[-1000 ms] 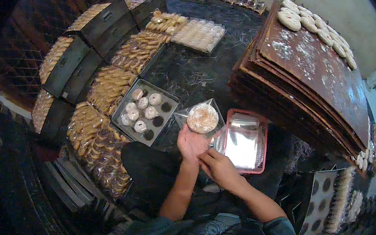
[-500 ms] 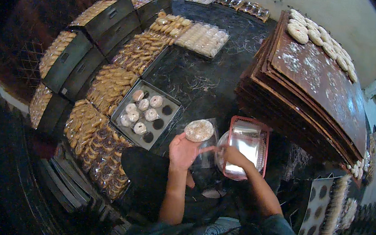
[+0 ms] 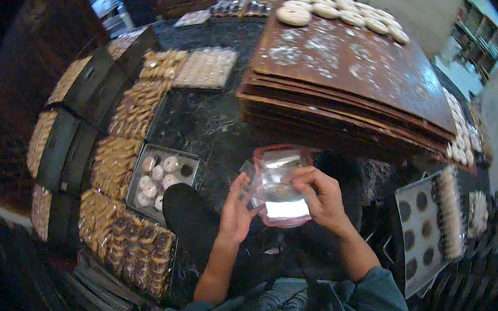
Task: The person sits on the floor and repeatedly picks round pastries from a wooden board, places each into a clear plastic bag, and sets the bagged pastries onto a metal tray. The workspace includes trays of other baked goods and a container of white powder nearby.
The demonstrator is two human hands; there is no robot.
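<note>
Both hands met over the pink tray (image 3: 282,215), which sat on the dark tabletop (image 3: 204,122) just in front of the stack of boards (image 3: 348,99). Between them was a clear bag (image 3: 270,184), held above the tray and touching both hands. The left hand (image 3: 237,205) stood upright with its palm against the bag's near side, fingers spread rather than closed, so it steadied more than it pinched. The right hand (image 3: 319,197) curled over the bag's top edge, its grip clamped on the film with fingertips and thumb. What lay inside the bag I could not make out; the plastic glared under the light.

To my eye the step in hand was closing or settling that bag, and it wanted care: the film looked thin and slippery, so the right hand's pinch should stay at the edge while the left supported from the side, keeping the bag level over the tray and not squeezing its middle.

Left of the tray stood a grey tin (image 3: 161,177) of small round cakes, some white, some dark. Beyond that tin ran rows of packed biscuits (image 3: 128,115). Pale buns (image 3: 333,9) lined the far edge of the boards.
</note>
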